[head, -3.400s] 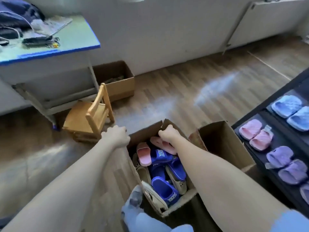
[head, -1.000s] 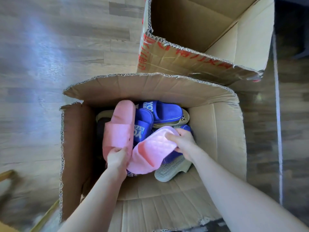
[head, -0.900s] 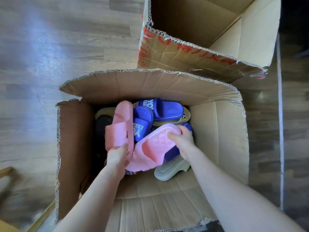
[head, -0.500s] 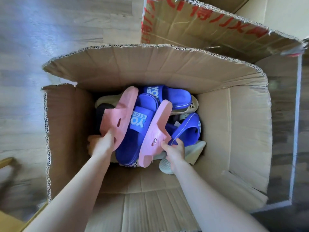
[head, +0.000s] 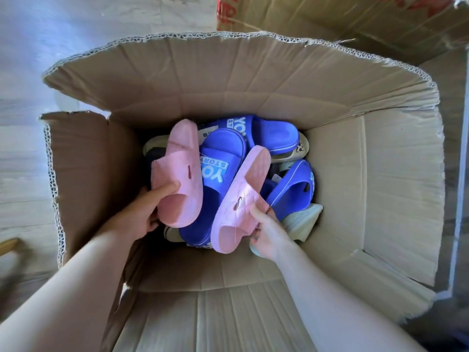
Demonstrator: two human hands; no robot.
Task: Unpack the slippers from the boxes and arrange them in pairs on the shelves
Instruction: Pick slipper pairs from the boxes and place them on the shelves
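You look straight down into open cardboard box (head: 368,186), flaps splayed outward, standing on wood-plank floor (head: 25,153). Pale glare lies across boards at upper left. Second cardboard box (head: 330,13) with red print sits just behind it. Your left hand (head: 142,214) grips first pink slipper (head: 177,171) near heel end, thumb curled over strap. Your right hand (head: 269,232) pinches second pink slipper (head: 243,196) by strap edge. You hold both inside box, over jumbled blue slippers (head: 220,158) and cream-soled slipper (head: 302,219) at bottom.
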